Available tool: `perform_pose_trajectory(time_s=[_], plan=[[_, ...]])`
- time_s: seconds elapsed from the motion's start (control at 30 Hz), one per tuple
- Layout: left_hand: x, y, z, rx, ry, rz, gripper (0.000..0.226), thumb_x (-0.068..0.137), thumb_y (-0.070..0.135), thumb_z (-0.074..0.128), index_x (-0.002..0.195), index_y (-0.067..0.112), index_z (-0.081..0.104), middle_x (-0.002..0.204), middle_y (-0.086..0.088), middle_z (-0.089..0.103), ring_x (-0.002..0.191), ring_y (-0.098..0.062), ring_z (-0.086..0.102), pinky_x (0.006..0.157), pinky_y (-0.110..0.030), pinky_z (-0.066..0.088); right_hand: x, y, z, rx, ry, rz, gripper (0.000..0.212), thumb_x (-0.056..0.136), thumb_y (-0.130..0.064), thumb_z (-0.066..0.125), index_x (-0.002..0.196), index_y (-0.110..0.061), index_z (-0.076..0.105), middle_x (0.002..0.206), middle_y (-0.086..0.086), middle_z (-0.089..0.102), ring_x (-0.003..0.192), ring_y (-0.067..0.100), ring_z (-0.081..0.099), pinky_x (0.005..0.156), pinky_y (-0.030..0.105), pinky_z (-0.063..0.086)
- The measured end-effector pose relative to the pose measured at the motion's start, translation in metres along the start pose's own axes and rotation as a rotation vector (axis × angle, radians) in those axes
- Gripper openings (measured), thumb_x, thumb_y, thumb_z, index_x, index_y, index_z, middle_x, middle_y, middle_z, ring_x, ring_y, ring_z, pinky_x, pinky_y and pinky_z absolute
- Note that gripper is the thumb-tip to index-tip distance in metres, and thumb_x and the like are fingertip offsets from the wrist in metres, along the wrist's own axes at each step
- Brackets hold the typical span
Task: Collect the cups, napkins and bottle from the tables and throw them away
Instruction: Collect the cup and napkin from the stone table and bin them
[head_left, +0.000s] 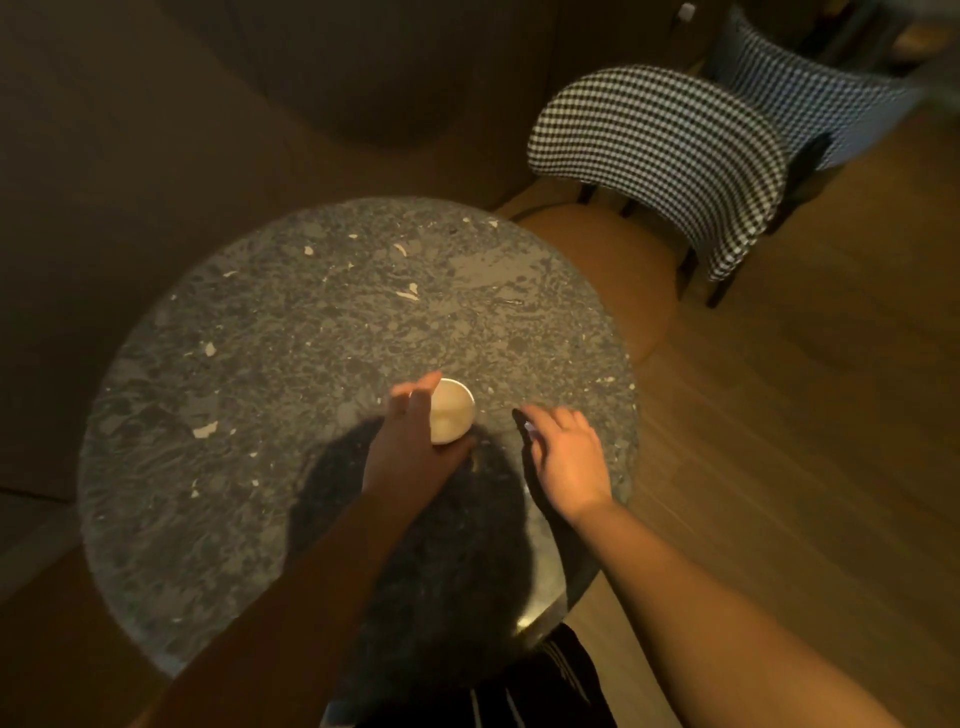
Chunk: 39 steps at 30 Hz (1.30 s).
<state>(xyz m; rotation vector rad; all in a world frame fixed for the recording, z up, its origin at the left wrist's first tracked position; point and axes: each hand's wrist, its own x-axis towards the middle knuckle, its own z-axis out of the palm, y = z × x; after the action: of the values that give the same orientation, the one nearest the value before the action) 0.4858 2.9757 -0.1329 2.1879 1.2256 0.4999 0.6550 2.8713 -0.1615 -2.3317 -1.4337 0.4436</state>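
Observation:
A small white paper cup (453, 413) stands upright on the round dark marble table (291, 364), a little right of its middle. My left hand (410, 441) curls around the cup's left side, fingers on its rim and thumb beneath it. My right hand (563, 457) hovers just right of the cup, fingers spread, holding nothing and apart from the cup. No napkins or bottle show in the head view.
A chair with a black-and-white checked back (670, 156) and a tan seat (613, 260) stands at the table's far right. A second checked chair (810, 88) is behind it. Wooden floor (805, 389) lies to the right, a dark bench (156, 130) at the left.

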Motion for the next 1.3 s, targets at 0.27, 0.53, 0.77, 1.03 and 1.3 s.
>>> perform_pose_trajectory(time_s=[0.27,0.53,0.77,1.03,1.3], plan=[[-0.014,0.072,0.052,-0.107,-0.146,0.244,0.079,0.066,0.024,0.085,0.134,0.012,0.048,0.125,-0.011,0.049,0.109,-0.029,0.054,0.089,-0.035,0.044,-0.080,0.054,-0.043,-0.029,0.187,0.327,0.023,0.094,-0.024,0.047,0.113,-0.015,0.058,0.108,0.010,0.060,0.103,0.029,0.050,0.087,0.038,0.039],[-0.057,0.190,0.144,-0.086,-0.474,0.538,0.079,0.071,0.033,0.082,0.138,0.018,0.042,0.129,-0.007,0.044,0.107,-0.030,0.055,0.086,-0.039,0.047,-0.213,0.138,-0.084,-0.033,0.425,0.735,0.022,0.095,-0.025,0.047,0.108,-0.013,0.061,0.102,0.010,0.061,0.097,0.029,0.051,0.082,0.038,0.042],[-0.149,0.310,0.243,-0.109,-0.722,0.857,0.078,0.072,0.039,0.079,0.137,0.025,0.039,0.128,-0.002,0.043,0.108,-0.024,0.053,0.085,-0.036,0.046,-0.353,0.203,-0.107,-0.002,0.707,1.118,0.019,0.092,-0.018,0.053,0.105,-0.010,0.064,0.097,0.014,0.064,0.092,0.034,0.053,0.078,0.040,0.042],[-0.327,0.449,0.350,-0.159,-1.078,1.291,0.077,0.068,0.039,0.082,0.133,0.023,0.043,0.117,-0.004,0.046,0.104,-0.027,0.051,0.081,-0.042,0.047,-0.539,0.266,-0.116,0.006,1.039,1.597,0.021,0.094,-0.018,0.052,0.108,-0.007,0.064,0.101,0.014,0.066,0.093,0.036,0.054,0.078,0.042,0.045],[-0.501,0.531,0.392,-0.181,-1.269,1.655,0.077,0.067,0.043,0.081,0.130,0.020,0.045,0.115,-0.005,0.048,0.098,-0.026,0.052,0.070,-0.036,0.045,-0.682,0.262,-0.115,-0.003,1.253,1.987,0.025,0.095,-0.023,0.048,0.114,-0.011,0.059,0.105,0.009,0.065,0.095,0.028,0.053,0.080,0.038,0.044]])
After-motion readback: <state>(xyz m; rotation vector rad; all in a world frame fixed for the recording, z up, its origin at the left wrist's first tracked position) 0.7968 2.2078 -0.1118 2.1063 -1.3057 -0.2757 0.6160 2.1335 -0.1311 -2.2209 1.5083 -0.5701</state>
